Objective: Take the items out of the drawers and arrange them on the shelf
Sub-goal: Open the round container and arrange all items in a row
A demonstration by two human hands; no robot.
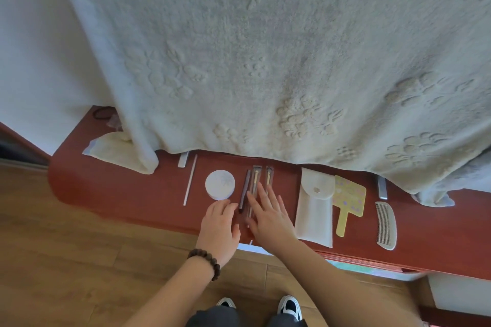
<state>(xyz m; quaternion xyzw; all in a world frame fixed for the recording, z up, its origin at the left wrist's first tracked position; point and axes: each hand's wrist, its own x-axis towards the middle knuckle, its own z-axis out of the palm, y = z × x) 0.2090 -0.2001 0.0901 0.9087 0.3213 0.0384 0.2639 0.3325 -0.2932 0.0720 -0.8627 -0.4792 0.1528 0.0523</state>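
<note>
A red-brown shelf top [127,194] carries a row of small items. From left lie a thin white stick [190,180], a round white compact [220,184], a dark pencil [244,188] and two packaged makeup brushes [255,178]. My right hand [268,212] rests flat, fingers spread, on the lower ends of the brush packets. My left hand [219,225] sits just below the compact with fingers curled on the shelf, holding nothing visible. Further right lie a white pouch [314,210], a yellow hand mirror [348,202] and a white comb [386,225].
A large pale textured blanket [265,61] hangs over the shelf's back edge. A folded cloth [119,151] lies at the left, and small grey clips [382,187] at the right. A drawer edge [372,267] shows below the shelf front. Wooden floor [66,260] lies at the left.
</note>
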